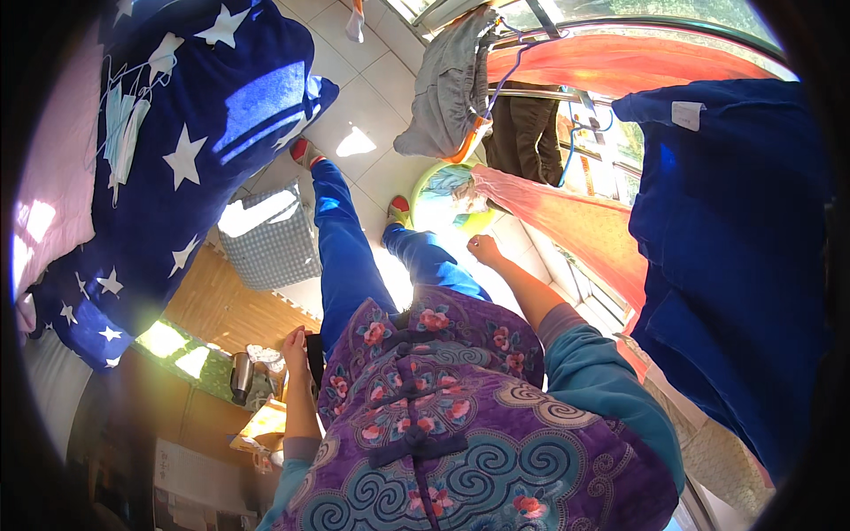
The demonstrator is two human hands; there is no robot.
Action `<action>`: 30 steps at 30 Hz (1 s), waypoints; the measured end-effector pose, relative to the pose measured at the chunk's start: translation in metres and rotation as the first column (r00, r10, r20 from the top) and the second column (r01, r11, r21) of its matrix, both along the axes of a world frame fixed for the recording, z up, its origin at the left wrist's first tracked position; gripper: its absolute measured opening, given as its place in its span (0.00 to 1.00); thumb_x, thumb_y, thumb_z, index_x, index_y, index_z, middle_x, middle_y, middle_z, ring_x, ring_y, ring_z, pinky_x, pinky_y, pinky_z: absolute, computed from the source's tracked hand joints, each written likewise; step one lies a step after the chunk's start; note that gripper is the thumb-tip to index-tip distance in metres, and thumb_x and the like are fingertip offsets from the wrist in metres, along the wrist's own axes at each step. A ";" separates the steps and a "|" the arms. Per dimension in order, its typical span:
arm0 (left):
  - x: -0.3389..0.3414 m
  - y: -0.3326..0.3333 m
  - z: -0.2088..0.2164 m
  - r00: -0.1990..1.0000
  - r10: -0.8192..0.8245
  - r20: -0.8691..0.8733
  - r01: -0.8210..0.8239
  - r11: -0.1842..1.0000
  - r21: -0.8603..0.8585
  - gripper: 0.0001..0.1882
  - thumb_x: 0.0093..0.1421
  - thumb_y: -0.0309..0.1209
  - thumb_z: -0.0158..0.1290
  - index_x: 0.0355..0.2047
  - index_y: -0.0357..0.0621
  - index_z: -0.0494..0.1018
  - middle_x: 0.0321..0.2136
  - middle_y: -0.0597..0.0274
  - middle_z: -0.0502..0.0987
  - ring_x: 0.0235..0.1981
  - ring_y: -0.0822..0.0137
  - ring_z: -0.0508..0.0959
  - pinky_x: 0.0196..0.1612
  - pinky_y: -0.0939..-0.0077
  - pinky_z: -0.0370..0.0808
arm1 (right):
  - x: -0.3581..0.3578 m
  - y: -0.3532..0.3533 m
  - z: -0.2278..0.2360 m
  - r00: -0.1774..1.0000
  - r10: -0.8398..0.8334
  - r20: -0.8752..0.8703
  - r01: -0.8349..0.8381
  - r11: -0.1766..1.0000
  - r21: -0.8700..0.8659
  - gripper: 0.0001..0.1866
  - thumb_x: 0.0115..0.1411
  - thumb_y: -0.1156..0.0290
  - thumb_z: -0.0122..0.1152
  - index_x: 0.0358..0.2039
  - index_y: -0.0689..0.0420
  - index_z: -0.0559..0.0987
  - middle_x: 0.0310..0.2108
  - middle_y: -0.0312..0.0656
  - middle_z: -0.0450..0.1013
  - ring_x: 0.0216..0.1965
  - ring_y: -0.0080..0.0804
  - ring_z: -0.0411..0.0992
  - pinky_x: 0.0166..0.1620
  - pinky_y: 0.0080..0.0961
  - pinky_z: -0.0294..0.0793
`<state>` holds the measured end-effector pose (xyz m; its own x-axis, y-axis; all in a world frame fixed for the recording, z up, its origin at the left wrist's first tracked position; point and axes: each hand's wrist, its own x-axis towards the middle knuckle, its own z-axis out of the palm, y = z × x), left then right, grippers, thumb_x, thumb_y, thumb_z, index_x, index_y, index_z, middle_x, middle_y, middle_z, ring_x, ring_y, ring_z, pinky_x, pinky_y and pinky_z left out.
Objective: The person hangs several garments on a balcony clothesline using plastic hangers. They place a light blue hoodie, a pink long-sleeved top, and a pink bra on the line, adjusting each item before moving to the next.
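Note:
My left hand (294, 351) hangs at my left side, its fingers loosely curled together with nothing visible in them. A black strap or strip (315, 356) lies just beside it, against my clothing. My right hand (483, 250) is held out ahead of my right hip, fingers curled in, and no object shows in it. Closest to that hand is a yellow-green basin (416, 205) on the floor, holding pale bluish cloth (450, 190). A sheer coral-pink cloth (567, 211) runs from beside the basin toward the right.
Blue cloth with white stars (184, 159) hangs at the left, with face masks (124, 124) on a hanger. Grey trousers (447, 80), dark trousers (524, 133) and a large blue garment (726, 239) hang at the right. A checked cloth (268, 243) and a kettle (241, 378) are at left.

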<state>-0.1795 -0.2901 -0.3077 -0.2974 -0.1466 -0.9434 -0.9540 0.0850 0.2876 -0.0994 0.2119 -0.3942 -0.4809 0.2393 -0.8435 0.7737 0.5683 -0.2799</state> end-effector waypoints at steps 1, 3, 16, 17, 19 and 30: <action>0.000 0.013 0.004 1.000 -0.018 0.004 0.018 0.997 -0.079 0.12 0.60 0.31 0.44 0.43 0.42 0.69 0.31 0.65 0.75 0.29 0.76 0.73 0.30 0.82 0.70 | 0.023 0.008 -0.018 0.995 -0.092 0.045 0.093 0.995 -0.026 0.16 0.53 0.60 0.51 0.37 0.59 0.72 0.22 0.45 0.71 0.17 0.30 0.69 0.22 0.25 0.70; -0.007 0.036 0.009 0.994 -0.095 -0.062 0.085 0.985 -0.151 0.11 0.60 0.30 0.43 0.41 0.42 0.70 0.32 0.65 0.74 0.31 0.75 0.73 0.31 0.82 0.70 | 0.059 0.017 -0.044 0.950 -0.275 0.147 0.286 0.956 -0.062 0.17 0.54 0.60 0.50 0.39 0.58 0.69 0.24 0.45 0.69 0.16 0.29 0.67 0.19 0.24 0.68; 0.045 0.128 -0.110 0.914 -0.301 -0.273 0.333 0.940 0.081 0.09 0.59 0.25 0.44 0.37 0.37 0.71 0.28 0.64 0.73 0.31 0.76 0.71 0.34 0.85 0.68 | 0.101 0.020 -0.220 0.785 -0.528 0.324 0.458 0.847 0.270 0.27 0.54 0.70 0.52 0.55 0.56 0.60 0.36 0.43 0.70 0.18 0.29 0.71 0.15 0.26 0.69; 0.058 0.125 -0.123 0.910 -0.320 -0.263 0.347 0.936 0.064 0.09 0.59 0.25 0.44 0.37 0.37 0.71 0.28 0.64 0.73 0.30 0.75 0.72 0.35 0.85 0.68 | 0.104 0.027 -0.240 0.806 -0.528 0.268 0.463 0.844 0.270 0.27 0.54 0.70 0.52 0.55 0.54 0.60 0.36 0.43 0.70 0.18 0.29 0.71 0.16 0.26 0.69; 0.084 0.116 -0.140 0.919 -0.330 -0.215 0.346 0.938 0.038 0.08 0.59 0.24 0.43 0.37 0.37 0.71 0.28 0.62 0.73 0.30 0.75 0.72 0.36 0.84 0.69 | 0.108 0.037 -0.278 0.813 -0.561 0.160 0.484 0.802 0.350 0.28 0.52 0.71 0.52 0.56 0.52 0.60 0.38 0.45 0.70 0.19 0.30 0.70 0.15 0.27 0.68; 0.122 0.059 -0.161 0.931 -0.336 -0.146 0.337 0.941 -0.013 0.09 0.60 0.25 0.41 0.37 0.38 0.70 0.29 0.62 0.73 0.30 0.74 0.73 0.35 0.83 0.69 | 0.097 0.042 -0.368 0.452 -0.864 0.219 0.833 0.497 0.243 0.26 0.54 0.61 0.53 0.54 0.48 0.64 0.52 0.34 0.60 0.52 0.32 0.55 0.48 0.46 0.56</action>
<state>-0.0579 -0.2313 -0.4684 -0.4603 -0.0027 -0.8878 -0.8182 0.3893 0.4230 -0.0024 0.2541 -0.7625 0.2507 0.4733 -0.8445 0.9126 -0.4066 0.0430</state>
